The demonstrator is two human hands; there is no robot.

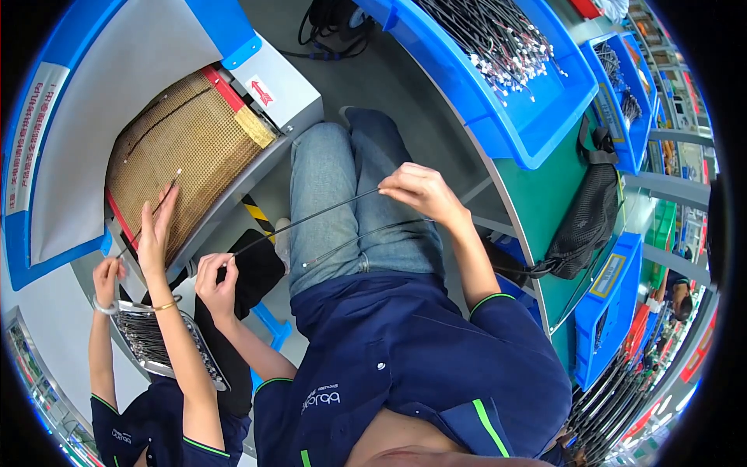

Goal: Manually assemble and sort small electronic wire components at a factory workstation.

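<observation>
A thin black cable [311,217] is stretched above my jeans, slanting up from left to right. My left hand [216,284] pinches its lower left end between thumb and fingers. At the upper right, my right hand [420,191] is closed on the other end. Below it, a second black cable [364,234] with a small white connector lies across my thighs; its right end passes behind my right forearm. Left of me, a co-worker's two hands [156,237] handle another dark cable at the edge of a brown mesh conveyor belt [185,123].
A white machine housing with blue edging [241,48] surrounds the belt. At the upper right, a blue bin [510,132] holds many cables on a green table [529,204]. A black mesh pouch [585,226] lies there. By the co-worker stands a metal tray of cables [156,364].
</observation>
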